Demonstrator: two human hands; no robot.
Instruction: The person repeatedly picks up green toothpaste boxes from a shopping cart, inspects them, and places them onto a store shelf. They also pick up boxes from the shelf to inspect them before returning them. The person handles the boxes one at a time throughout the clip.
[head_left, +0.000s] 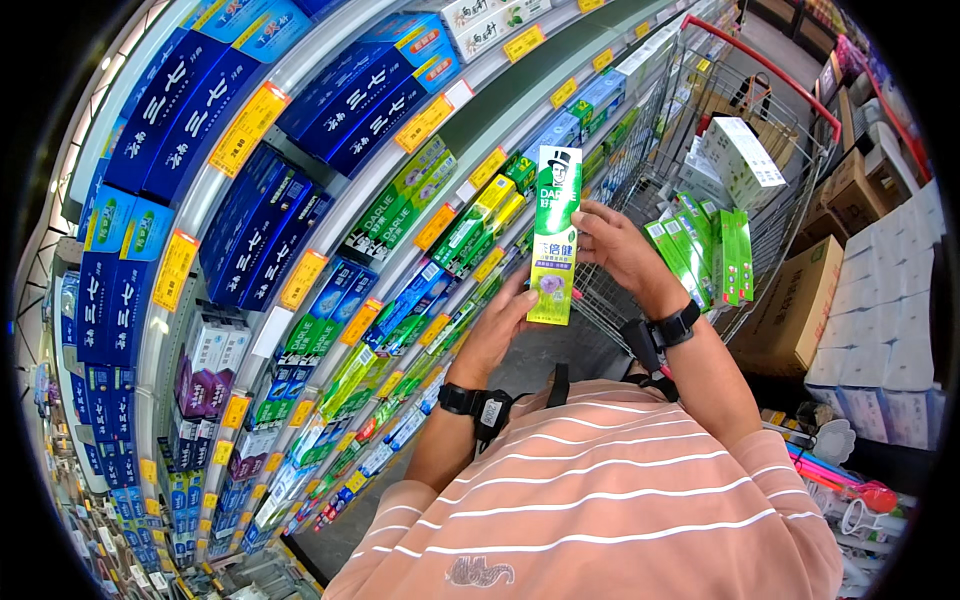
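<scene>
A green and white Darlie toothpaste box (555, 232) is held upright before me, its printed front showing. My left hand (504, 319) grips its lower left edge, thumb on the front. On the box's upper right edge are the thumb and fingers of my right hand (619, 247). To the left, shelves carry more toothpaste boxes, among them green Darlie boxes (401, 199) and large dark blue boxes (352, 105). Several green boxes (686, 244) and a white carton (742, 161) lie in a wire shopping cart (637, 180) beyond my right hand.
Shelf edges with yellow and orange price tags (249, 129) curve along my left. The cart's red handle (765, 67) is at the upper right. A brown cardboard carton (791, 307) and stacked white packages (877, 300) stand right of the cart. Colourful goods (847, 480) hang at the lower right.
</scene>
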